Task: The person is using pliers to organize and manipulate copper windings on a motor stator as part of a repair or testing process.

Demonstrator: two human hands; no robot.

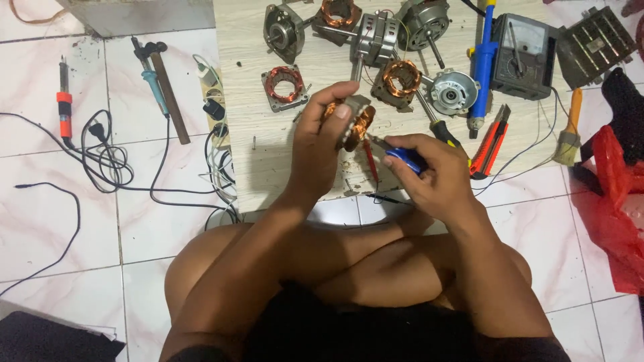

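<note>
1. Pinching a stator (355, 124) between thumb and fingers (335, 100), the left hand (315, 147) is lifting it clear of the desk (268, 154), coil side turning toward the other hand so the copper windings are facing the tool.
2. Closing around a blue-handled tool (404, 159), the right hand (433, 177) is pressing its fingers (429, 151) together on the grip and aiming the thin metal tip at the windings; whether the tip is touching them I cannot tell.
3. Lying just below the hands, a red probe (370, 161) is staying within easy reach.
4. Spreading across the far desk, other stators (285, 86), motor housings (454, 92) and a rotor shaft (376, 40) are sitting apart, probably so each part is easy to pick out.
5. Resting to the right, a screwdriver (439, 127), a blue pump (483, 64), a cutter (488, 144), a meter (523, 57) and a brush (570, 131) are lining up beside the working hand.
6. Lying on the floor to the left, a soldering iron (64, 104) and a hammer (168, 94) are sitting well apart from the work.
</note>
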